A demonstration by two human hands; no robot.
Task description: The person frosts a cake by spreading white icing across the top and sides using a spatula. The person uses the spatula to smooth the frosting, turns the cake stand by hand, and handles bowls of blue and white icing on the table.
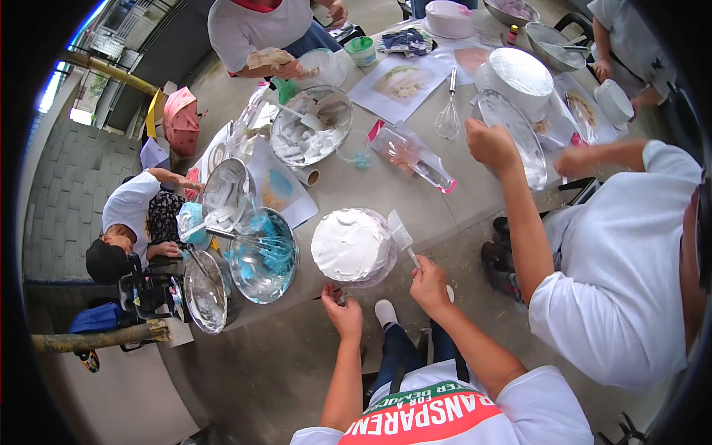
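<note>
I see my right hand point(430, 282) closed around the handle of a spatula point(401, 233), its white blade tilted up against the right side of the cake point(351, 245). The cake is round, covered in white frosting, and stands near the table's near edge, just in front of me. My left hand point(343, 311) is at the cake's near left rim, fingers curled down at its base; I cannot tell whether it grips the board under the cake or only touches it.

Left of the cake sits a steel bowl point(264, 256) smeared with blue cream, a whisk point(256, 241) lying in it. Nearer and further left is another steel bowl point(204, 293), and beyond them a third point(226, 185). Farther back, a big bowl point(310, 126) holds white frosting with a scraper in it. A piping bag point(415, 157) lies flat on the table point(348, 185) beyond the cake, and a second whisk point(448, 119) lies farther off beside a printed sheet point(400, 83).

On my right a person in a white shirt point(615, 297) reaches an arm over the table toward a round silver board point(515, 137); a second white cake point(519, 74) stands just behind it. At the far side another person point(256, 30) holds a cloth, and one more crouches at the left point(130, 215).
</note>
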